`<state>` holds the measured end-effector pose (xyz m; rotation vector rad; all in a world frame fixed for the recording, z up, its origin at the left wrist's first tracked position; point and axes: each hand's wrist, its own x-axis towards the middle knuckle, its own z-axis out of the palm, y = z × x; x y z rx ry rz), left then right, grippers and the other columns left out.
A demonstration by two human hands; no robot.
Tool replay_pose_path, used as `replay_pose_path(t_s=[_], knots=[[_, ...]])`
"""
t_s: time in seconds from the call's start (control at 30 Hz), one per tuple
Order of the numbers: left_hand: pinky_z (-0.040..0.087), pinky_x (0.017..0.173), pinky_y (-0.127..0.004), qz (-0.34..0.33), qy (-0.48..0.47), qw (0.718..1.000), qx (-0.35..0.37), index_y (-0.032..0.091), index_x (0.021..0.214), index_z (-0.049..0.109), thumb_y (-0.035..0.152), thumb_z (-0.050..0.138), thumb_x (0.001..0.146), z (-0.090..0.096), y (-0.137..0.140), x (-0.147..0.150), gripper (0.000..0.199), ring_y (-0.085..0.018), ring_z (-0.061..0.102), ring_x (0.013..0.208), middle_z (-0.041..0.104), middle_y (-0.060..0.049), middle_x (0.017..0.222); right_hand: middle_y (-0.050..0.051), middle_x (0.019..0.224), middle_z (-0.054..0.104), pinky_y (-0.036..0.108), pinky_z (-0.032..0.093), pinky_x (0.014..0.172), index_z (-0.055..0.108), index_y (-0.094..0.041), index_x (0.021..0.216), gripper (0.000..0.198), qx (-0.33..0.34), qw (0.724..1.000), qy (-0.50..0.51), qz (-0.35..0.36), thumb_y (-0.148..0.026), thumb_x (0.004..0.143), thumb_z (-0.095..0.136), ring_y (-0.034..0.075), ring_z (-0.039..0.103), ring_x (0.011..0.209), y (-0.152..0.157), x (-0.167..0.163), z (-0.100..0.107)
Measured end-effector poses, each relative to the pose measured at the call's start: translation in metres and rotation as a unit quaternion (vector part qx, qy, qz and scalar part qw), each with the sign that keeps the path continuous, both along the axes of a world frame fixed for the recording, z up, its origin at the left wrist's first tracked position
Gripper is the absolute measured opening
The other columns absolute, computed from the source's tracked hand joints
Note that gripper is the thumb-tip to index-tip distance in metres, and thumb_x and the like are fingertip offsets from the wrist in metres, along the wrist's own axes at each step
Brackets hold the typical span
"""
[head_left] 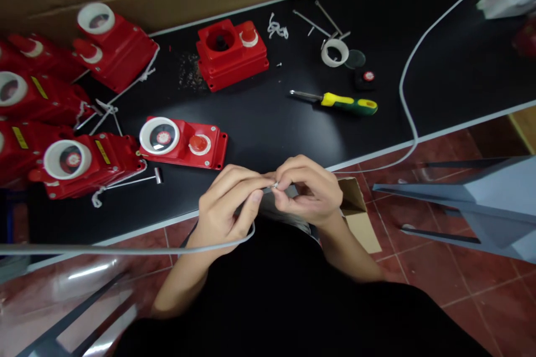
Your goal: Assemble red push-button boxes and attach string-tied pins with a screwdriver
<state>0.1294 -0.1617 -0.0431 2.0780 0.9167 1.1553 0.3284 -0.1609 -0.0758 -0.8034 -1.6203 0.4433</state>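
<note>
Head view: left hand [228, 203] clamped on the cable [201, 249] near its end; right hand [310, 192] pinched on the tip, thumb and finger together — fine detail too small to tell. Cable end sits between both hands. One red box [184, 142] lies just beyond the left hand; screwdriver [335, 101] farther off, beyond the right — both on the bench [255, 117].

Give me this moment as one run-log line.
left hand: holding grey cable | right hand: pinching tiny item, identity unclear | black tabletop: red unit near left hand, yellow-green screwdriver lying apart
</note>
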Motion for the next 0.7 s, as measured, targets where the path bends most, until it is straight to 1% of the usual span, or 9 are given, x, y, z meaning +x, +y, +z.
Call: replay_pose_path(t_s=[0.07, 0.13, 0.17, 0.23, 0.3, 0.4, 0.5, 0.6, 0.7], knots=[[0.064, 0.096, -0.033, 0.021, 0.021, 0.999, -0.020, 0.016, 0.125, 0.082, 0.008, 0.066, 0.113, 0.010, -0.001, -0.005, 0.022, -0.018, 0.076, 0.104, 0.081, -0.009, 0.115, 0.004, 0.090, 0.074, 0.027, 0.066, 0.070, 0.070, -0.020, 0.099, 0.022, -0.013, 0.999, 0.021, 0.031, -0.002, 0.092, 0.081, 0.015, 0.076, 0.080, 0.001, 0.001, 0.001], [0.063, 0.096, -0.030, 0.049, 0.040, 0.998, -0.019, 0.018, 0.126, 0.082, 0.009, 0.071, 0.111, 0.019, -0.001, -0.008, 0.020, -0.017, 0.076, 0.105, 0.081, -0.007, 0.116, 0.004, 0.091, 0.074, 0.028, 0.066, 0.071, 0.070, -0.020, 0.097, 0.019, -0.023, 0.997, 0.040, 0.061, -0.004, 0.093, 0.080, 0.016, 0.076, 0.081, 0.002, 0.001, 0.002], [0.062, 0.095, -0.029, 0.053, 0.043, 0.998, -0.014, 0.019, 0.126, 0.082, 0.009, 0.073, 0.110, 0.022, 0.001, -0.008, 0.020, -0.017, 0.076, 0.105, 0.081, -0.007, 0.116, 0.004, 0.091, 0.074, 0.028, 0.065, 0.070, 0.070, -0.020, 0.096, 0.018, -0.024, 0.996, 0.046, 0.072, -0.005, 0.093, 0.079, 0.015, 0.076, 0.080, 0.003, 0.001, 0.003], [0.062, 0.093, -0.026, 0.030, 0.037, 0.999, -0.010, 0.020, 0.124, 0.083, 0.009, 0.077, 0.108, 0.026, 0.006, -0.008, 0.020, -0.016, 0.077, 0.103, 0.081, -0.007, 0.116, 0.003, 0.089, 0.074, 0.027, 0.062, 0.066, 0.070, -0.020, 0.094, 0.016, -0.021, 0.995, 0.051, 0.085, -0.007, 0.094, 0.080, 0.014, 0.073, 0.076, 0.003, 0.002, 0.004], [0.062, 0.088, -0.024, -0.013, 0.018, 0.999, -0.028, 0.021, 0.119, 0.085, 0.010, 0.080, 0.107, 0.028, 0.012, -0.006, 0.017, -0.015, 0.078, 0.096, 0.082, -0.005, 0.111, 0.002, 0.088, 0.073, 0.026, 0.059, 0.062, 0.071, -0.020, 0.093, 0.014, -0.020, 0.994, 0.048, 0.091, -0.010, 0.093, 0.082, 0.013, 0.069, 0.072, 0.003, 0.003, 0.005], [0.062, 0.080, -0.024, -0.063, -0.022, 0.994, -0.082, 0.021, 0.106, 0.086, 0.015, 0.084, 0.104, 0.026, 0.020, -0.004, 0.006, -0.015, 0.078, 0.086, 0.083, -0.004, 0.100, 0.002, 0.088, 0.073, 0.022, 0.052, 0.056, 0.072, -0.019, 0.093, 0.014, -0.030, 0.993, 0.042, 0.110, -0.010, 0.093, 0.082, 0.011, 0.066, 0.070, 0.003, 0.006, 0.006], [0.061, 0.075, -0.026, -0.088, -0.044, 0.985, -0.140, 0.022, 0.099, 0.087, 0.021, 0.086, 0.103, 0.022, 0.024, -0.004, 0.004, -0.016, 0.076, 0.079, 0.084, -0.005, 0.095, 0.002, 0.087, 0.073, 0.020, 0.048, 0.053, 0.072, -0.019, 0.093, 0.013, -0.036, 0.990, 0.046, 0.130, -0.011, 0.094, 0.082, 0.010, 0.062, 0.067, 0.002, 0.008, 0.007], [0.060, 0.071, -0.026, -0.109, -0.060, 0.974, -0.191, 0.023, 0.098, 0.088, 0.026, 0.087, 0.103, 0.017, 0.024, -0.006, 0.006, -0.016, 0.075, 0.076, 0.083, -0.006, 0.093, 0.002, 0.089, 0.074, 0.020, 0.049, 0.055, 0.073, -0.019, 0.094, 0.013, -0.049, 0.986, 0.051, 0.150, -0.012, 0.095, 0.083, 0.009, 0.060, 0.066, 0.002, 0.011, 0.008], [0.060, 0.070, -0.025, -0.130, -0.096, 0.961, -0.226, 0.022, 0.098, 0.088, 0.028, 0.089, 0.102, 0.013, 0.024, -0.008, 0.007, -0.016, 0.074, 0.076, 0.082, -0.007, 0.093, 0.003, 0.094, 0.076, 0.021, 0.055, 0.062, 0.074, -0.018, 0.097, 0.011, -0.077, 0.980, 0.055, 0.177, -0.014, 0.097, 0.085, 0.009, 0.064, 0.070, 0.002, 0.013, 0.009]])
